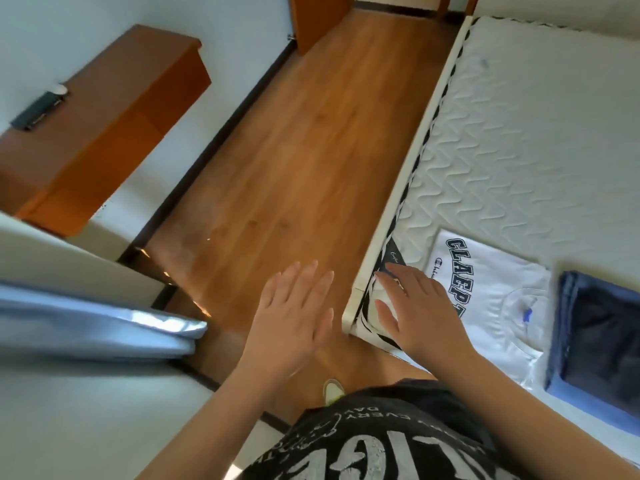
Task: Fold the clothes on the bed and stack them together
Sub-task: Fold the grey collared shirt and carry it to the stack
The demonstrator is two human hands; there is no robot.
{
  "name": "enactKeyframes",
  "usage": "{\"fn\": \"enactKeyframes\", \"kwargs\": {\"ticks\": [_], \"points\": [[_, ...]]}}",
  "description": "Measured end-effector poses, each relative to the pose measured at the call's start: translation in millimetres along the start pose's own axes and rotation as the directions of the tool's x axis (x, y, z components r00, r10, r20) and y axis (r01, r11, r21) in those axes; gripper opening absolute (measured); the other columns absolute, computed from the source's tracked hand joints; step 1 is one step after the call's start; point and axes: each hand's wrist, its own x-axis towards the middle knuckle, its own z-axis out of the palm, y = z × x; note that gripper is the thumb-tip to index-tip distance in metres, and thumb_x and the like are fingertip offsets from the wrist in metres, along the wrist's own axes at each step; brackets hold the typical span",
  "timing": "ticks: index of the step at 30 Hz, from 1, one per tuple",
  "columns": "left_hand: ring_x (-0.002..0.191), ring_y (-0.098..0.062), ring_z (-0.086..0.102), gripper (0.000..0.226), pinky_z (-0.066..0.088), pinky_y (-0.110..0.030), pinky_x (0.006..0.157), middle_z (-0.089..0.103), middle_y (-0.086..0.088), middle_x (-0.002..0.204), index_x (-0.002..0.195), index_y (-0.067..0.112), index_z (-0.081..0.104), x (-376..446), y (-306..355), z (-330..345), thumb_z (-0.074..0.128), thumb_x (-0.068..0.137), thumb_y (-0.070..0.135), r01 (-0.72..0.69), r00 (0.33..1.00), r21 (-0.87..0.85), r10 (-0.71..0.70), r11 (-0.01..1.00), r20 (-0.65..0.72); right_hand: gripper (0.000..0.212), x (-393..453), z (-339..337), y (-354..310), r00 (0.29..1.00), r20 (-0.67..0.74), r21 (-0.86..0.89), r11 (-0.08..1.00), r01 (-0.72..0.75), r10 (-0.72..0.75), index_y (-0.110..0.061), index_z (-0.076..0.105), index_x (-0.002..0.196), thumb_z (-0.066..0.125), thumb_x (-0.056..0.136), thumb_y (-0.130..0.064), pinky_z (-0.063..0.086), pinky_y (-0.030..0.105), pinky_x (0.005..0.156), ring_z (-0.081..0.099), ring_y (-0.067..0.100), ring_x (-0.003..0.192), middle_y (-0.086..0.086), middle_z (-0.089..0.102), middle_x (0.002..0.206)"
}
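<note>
While left hand point(294, 317) hovers over floor point(294, 150), right hand point(415, 306) overhangs mattress edge point(388, 244).

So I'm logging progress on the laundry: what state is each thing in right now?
white T-shirt: folded, flat on the mattress.
dark blue garment: folded, lying partly on the T-shirt.
left hand: open, empty, over the floor.
right hand: open, empty, over the bed corner.

You wear a black T-shirt point(391, 441) printed with large white distressed lettering; "EVERY DAY" is legible on it. Your left hand point(294, 317) and right hand point(419, 306) are bare, forearms unsleeved. One light-coloured shoe point(333, 389) shows below.
</note>
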Motion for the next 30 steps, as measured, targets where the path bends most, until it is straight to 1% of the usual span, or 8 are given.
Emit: {"fn": "enactKeyframes", "kwargs": {"ticks": [5,11,14,17,20,26,28,30], "points": [[0.139,-0.026,0.041,0.051,0.036,-0.046,0.111,0.045,-0.007,0.148,0.144,0.021,0.043,2,-21,-5,0.035,0.1,0.047,0.119,0.992,-0.036,-0.121,0.992,-0.039,0.048,29,7,-12,0.995,0.06,0.011,0.997,0.074,-0.074,-0.009,0.064,0.123,0.039,0.093,-0.036,0.053,0.043,0.085,0.061,0.031,0.111,0.01,0.062,0.126],[0.133,-0.025,0.047,0.05,0.042,-0.046,0.104,0.05,-0.007,0.143,0.141,0.019,0.045,13,-34,-5,0.035,0.099,0.045,0.214,0.975,-0.046,-0.216,0.976,-0.045,0.045,70,24,-14,0.982,0.061,0.05,0.983,0.177,-0.18,-0.012,0.063,0.123,0.041,0.093,-0.037,0.051,0.04,0.085,0.061,0.027,0.109,0.007,0.061,0.125],[0.131,-0.023,0.047,0.051,0.04,-0.043,0.105,0.049,-0.003,0.142,0.142,0.022,0.042,21,-47,-5,0.035,0.098,0.047,0.279,0.959,-0.016,-0.279,0.96,-0.04,0.045,96,28,-16,0.97,0.079,0.045,0.973,0.228,-0.231,-0.012,0.064,0.121,0.039,0.093,-0.037,0.05,0.042,0.089,0.062,0.028,0.108,0.007,0.064,0.12],[0.133,-0.022,0.044,0.052,0.031,-0.041,0.11,0.047,-0.002,0.143,0.144,0.024,0.04,28,-63,-7,0.034,0.098,0.049,0.316,0.948,0.011,-0.315,0.949,-0.047,0.044,121,30,-22,0.962,0.071,0.046,0.965,0.26,-0.263,-0.011,0.066,0.118,0.041,0.093,-0.037,0.05,0.043,0.089,0.062,0.027,0.107,0.007,0.066,0.116],[0.135,-0.023,0.042,0.052,0.025,-0.039,0.111,0.048,-0.003,0.143,0.144,0.023,0.04,39,-85,-9,0.033,0.099,0.049,0.314,0.947,0.016,-0.312,0.949,-0.077,0.042,144,32,-36,0.953,0.065,0.058,0.955,0.291,-0.295,-0.013,0.065,0.12,0.042,0.095,-0.037,0.049,0.042,0.091,0.061,0.026,0.108,0.006,0.065,0.117],[0.127,-0.027,0.051,0.047,0.044,-0.047,0.103,0.055,-0.007,0.136,0.137,0.018,0.051,73,-154,-15,0.037,0.1,0.044,0.261,0.955,-0.069,-0.268,0.963,-0.128,0.038,204,49,-78,0.955,0.068,0.027,0.958,0.286,-0.288,-0.015,0.067,0.113,0.042,0.097,-0.039,0.049,0.039,0.09,0.061,0.022,0.107,0.003,0.065,0.117],[0.122,-0.026,0.054,0.046,0.045,-0.045,0.098,0.058,-0.008,0.132,0.135,0.017,0.054,83,-184,-17,0.039,0.1,0.043,0.239,0.958,-0.082,-0.249,0.967,-0.144,0.037,227,56,-99,0.957,0.08,0.002,0.96,0.278,-0.278,-0.017,0.067,0.111,0.042,0.097,-0.04,0.05,0.038,0.089,0.062,0.021,0.106,0.002,0.065,0.117],[0.119,-0.025,0.056,0.045,0.046,-0.044,0.097,0.059,-0.006,0.129,0.133,0.018,0.055,88,-216,-21,0.039,0.101,0.044,0.229,0.959,-0.077,-0.239,0.97,-0.152,0.032,250,62,-121,0.962,0.085,-0.008,0.965,0.261,-0.259,-0.017,0.067,0.112,0.05,0.097,-0.04,0.052,0.038,0.088,0.063,0.021,0.104,0.002,0.065,0.116]]}}
